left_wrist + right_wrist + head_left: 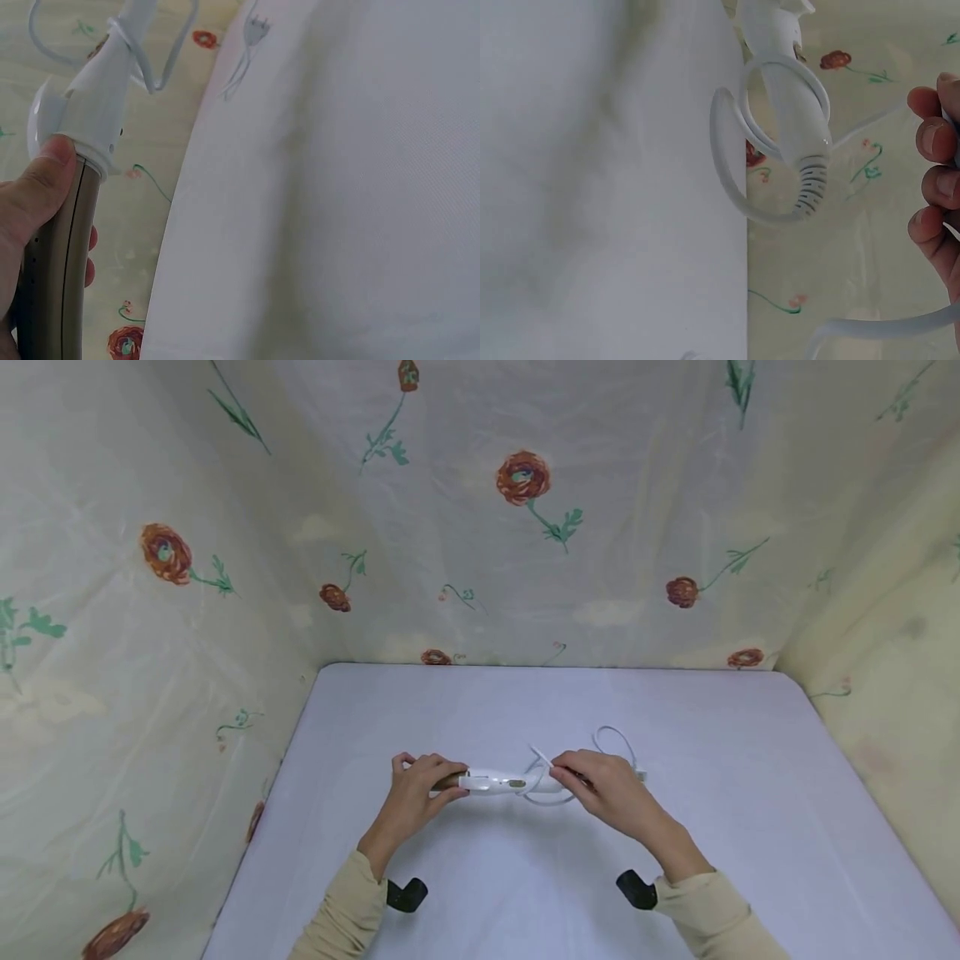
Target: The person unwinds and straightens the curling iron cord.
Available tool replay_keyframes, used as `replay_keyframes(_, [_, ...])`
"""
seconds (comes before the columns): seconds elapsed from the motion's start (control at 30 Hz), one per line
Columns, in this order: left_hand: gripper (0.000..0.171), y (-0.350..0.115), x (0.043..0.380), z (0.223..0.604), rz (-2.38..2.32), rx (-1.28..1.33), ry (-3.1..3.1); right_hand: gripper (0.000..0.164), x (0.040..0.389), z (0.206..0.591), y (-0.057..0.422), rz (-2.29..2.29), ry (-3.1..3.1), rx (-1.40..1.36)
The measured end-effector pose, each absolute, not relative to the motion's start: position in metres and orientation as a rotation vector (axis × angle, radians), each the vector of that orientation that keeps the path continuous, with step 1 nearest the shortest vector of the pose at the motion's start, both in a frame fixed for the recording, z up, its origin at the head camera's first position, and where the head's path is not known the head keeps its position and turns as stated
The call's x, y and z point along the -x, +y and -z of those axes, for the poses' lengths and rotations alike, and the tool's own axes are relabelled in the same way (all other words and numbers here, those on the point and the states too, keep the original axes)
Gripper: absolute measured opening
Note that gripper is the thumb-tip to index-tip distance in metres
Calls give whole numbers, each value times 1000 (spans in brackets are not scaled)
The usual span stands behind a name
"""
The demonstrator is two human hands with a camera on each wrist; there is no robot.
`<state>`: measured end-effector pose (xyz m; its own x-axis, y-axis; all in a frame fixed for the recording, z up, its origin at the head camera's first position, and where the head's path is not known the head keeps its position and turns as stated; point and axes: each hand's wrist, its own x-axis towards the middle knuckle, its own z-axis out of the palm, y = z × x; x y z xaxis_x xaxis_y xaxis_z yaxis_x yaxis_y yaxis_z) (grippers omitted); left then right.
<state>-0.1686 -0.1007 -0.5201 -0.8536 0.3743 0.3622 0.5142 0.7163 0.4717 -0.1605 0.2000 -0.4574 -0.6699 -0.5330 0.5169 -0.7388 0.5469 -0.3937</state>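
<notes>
A curling iron with a white handle (487,782) and a brownish-gold barrel (64,262) is held level above the white table. My left hand (416,797) grips the barrel end, its thumb pressed near the joint with the white handle. White power cord (724,165) loops around the handle, leaving it through a ribbed sleeve (811,186). My right hand (611,793), by the handle's tail, pinches a stretch of the cord between curled fingers. Part of the barrel is hidden by the left hand.
The cord's two-pin plug (256,30) shows beyond the handle in the left wrist view. Flower-printed cloth (600,568) walls the table (360,710) at the back and sides. A black wrist mount (407,895) sits at each sleeve.
</notes>
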Motion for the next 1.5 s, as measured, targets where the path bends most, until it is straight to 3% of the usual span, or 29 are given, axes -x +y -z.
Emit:
replay_keyframes(0.43, [38, -104, 167, 523, 878, 744, -2715, 2, 176, 468, 209, -753, -2527, -842])
replay_keyframes(1.27, [39, -101, 167, 521, 942, 802, -2703, 11, 192, 512, 215, -662, -2849, -683])
replay_keyframes(1.4, [39, -99, 166, 518, 956, 805, -2704, 18, 190, 521, 217, -649, -2936, -677])
replay_keyframes(1.5, [38, -99, 166, 515, 962, 794, -2700, 40, 188, 527, 216, -617, -2972, -719])
